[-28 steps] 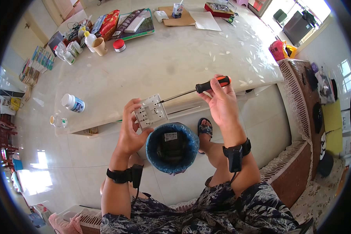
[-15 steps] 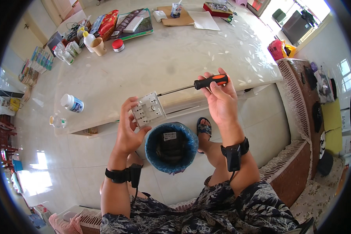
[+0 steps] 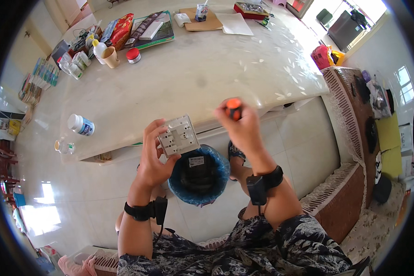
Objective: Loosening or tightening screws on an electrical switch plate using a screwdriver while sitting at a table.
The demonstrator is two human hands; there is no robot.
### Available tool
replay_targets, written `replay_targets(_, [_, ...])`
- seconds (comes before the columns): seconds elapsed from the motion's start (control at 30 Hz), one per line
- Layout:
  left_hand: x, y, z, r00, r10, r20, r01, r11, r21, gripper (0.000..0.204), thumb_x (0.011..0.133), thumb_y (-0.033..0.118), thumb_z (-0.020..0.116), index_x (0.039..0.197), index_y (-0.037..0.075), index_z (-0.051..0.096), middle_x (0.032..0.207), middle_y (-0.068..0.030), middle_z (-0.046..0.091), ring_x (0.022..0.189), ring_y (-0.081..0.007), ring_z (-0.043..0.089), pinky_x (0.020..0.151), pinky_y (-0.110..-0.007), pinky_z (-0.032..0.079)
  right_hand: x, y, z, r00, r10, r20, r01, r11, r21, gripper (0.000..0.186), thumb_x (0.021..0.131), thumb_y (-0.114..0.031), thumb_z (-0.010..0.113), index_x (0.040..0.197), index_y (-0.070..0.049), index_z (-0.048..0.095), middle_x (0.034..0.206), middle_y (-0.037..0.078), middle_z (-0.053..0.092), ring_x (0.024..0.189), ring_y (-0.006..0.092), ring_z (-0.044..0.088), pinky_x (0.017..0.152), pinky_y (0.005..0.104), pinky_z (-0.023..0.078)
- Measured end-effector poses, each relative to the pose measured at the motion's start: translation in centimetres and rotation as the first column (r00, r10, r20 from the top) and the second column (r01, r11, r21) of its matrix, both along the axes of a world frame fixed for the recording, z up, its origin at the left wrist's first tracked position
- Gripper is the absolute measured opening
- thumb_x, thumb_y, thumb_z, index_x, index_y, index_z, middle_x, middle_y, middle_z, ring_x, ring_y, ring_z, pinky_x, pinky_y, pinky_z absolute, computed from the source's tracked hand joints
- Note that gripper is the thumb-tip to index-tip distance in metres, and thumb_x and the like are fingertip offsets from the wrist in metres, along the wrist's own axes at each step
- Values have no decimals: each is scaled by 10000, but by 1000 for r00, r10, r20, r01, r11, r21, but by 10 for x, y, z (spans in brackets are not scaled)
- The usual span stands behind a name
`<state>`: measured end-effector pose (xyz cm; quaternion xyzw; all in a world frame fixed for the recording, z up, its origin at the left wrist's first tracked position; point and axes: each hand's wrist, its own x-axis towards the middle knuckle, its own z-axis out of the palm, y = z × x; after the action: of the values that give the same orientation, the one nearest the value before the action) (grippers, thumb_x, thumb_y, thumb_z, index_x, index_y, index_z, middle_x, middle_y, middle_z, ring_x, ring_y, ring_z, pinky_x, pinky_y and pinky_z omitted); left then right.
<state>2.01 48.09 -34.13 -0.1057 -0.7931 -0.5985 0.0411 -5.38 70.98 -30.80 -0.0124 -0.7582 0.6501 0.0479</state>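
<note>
A white square wall socket plate (image 3: 179,135), its back with small holes and posts facing up, is gripped along its left and lower edges by my left hand (image 3: 154,154). My right hand (image 3: 244,125) is closed around a screwdriver (image 3: 233,108) with an orange and black handle. The handle's end points up toward me, and the shaft is hidden below the hand. A gap lies between the screwdriver and the plate. Under the plate stands a round bin (image 3: 198,177) with a blue liner and dark contents.
The pale table (image 3: 179,83) reaches away from me. On its left are a white bottle (image 3: 81,124) and a clear jar (image 3: 64,146). Farther back stand a paper cup (image 3: 110,57), a red-lidded jar (image 3: 133,55) and books (image 3: 156,34). A wooden seat (image 3: 340,198) is on the right.
My right hand has drawn the screwdriver off the plate's edge and turned it from sideways to upright, moving nearer and leftward. The left hand still holds the plate, slightly tilted.
</note>
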Motion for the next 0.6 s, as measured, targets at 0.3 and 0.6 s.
replay_targets(0.3, [-1, 11, -1, 998, -35, -52, 31, 997, -70, 768, 677, -186, 673, 1318, 117, 377, 1439, -131, 281, 1258, -297, 452, 925, -389, 550, 9, -12, 1, 957, 284, -58, -277, 955, 109, 248, 841, -199, 735, 833, -20, 563, 674, 42, 570, 611, 115, 468, 595, 270, 437])
replay_targets(0.6, [0, 13, 1, 996, -7, -93, -7, 988, -154, 719, 669, -146, 698, 1281, 106, 417, 1422, -162, 340, 1217, -355, 483, 831, -398, 561, 12, -16, 4, 948, 306, 87, -317, 927, 199, 262, 827, -213, 754, 809, -38, 560, 693, 15, 563, 642, 91, 465, 618, 263, 434])
